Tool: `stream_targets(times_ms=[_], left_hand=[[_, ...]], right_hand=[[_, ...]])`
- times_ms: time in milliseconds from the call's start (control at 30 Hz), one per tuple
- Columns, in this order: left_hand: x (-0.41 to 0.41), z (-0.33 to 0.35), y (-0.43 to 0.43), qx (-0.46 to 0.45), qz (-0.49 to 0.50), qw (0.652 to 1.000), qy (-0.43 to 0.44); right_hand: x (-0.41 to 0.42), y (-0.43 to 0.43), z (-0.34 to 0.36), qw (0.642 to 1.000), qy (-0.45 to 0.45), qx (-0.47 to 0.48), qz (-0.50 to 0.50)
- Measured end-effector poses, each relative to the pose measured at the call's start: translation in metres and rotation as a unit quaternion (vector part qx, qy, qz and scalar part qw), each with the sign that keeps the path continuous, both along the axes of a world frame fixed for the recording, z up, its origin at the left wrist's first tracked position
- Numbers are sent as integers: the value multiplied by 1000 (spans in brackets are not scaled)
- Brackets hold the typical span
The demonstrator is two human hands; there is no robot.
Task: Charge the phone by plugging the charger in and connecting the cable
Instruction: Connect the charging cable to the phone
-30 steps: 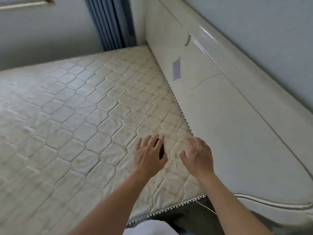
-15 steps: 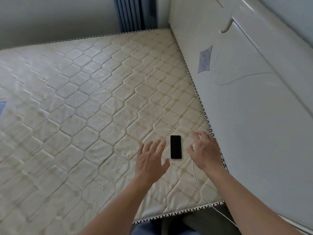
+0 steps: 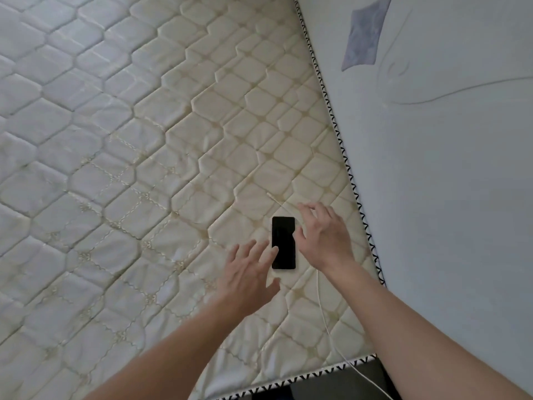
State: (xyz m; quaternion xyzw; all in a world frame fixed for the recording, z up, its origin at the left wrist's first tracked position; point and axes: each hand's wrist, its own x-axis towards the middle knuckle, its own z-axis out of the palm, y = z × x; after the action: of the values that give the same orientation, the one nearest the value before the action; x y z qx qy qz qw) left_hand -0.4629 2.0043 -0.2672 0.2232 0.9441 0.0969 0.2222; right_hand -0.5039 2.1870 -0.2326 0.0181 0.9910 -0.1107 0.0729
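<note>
Phone [image 3: 283,243] lies screen-up on the mattress [image 3: 144,168], near its right edge and front corner. Left hand [image 3: 248,281] spread open, empty, fingertips at the phone's left side. Right hand [image 3: 323,238] open over the white cable [image 3: 324,319]; whether it grips it, cannot tell.

Most of the view is filled by a bare mattress [image 3: 121,157], cream, quilted in hexagons, yellowed toward 3 o'clock. Its edge is trimmed with black zigzag piping [image 3: 343,151]. A pale headboard [image 3: 450,197] is seen at 2 o'clock, marked by a bluish patch [image 3: 364,39]. Dark floor [image 3: 320,388] is glimpsed at 5 o'clock. Light is soft, even.
</note>
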Motion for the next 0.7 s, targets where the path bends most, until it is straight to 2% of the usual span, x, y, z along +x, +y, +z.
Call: stream_targets(times_ms=[133,300,433,533,700], left_hand=[[-22,-70,29,-13,-17,999,-37],[-54,-151,43,22,-28,999,-1],[-65,-206,48,16,-108,994,1],[-63,-231,45,-4,-152,988,-1],[-59,-242,45,-16,-147,989,-4]], right_hand=[[-38,11,-68,999,-2,2,38],[-74,18,-154,999,-13,-25,46],[-100,19,-208,998,-10,-36,44],[-116,12,-237,998,-17,-54,38],[-129,1,-262,998,-25,-60,9]])
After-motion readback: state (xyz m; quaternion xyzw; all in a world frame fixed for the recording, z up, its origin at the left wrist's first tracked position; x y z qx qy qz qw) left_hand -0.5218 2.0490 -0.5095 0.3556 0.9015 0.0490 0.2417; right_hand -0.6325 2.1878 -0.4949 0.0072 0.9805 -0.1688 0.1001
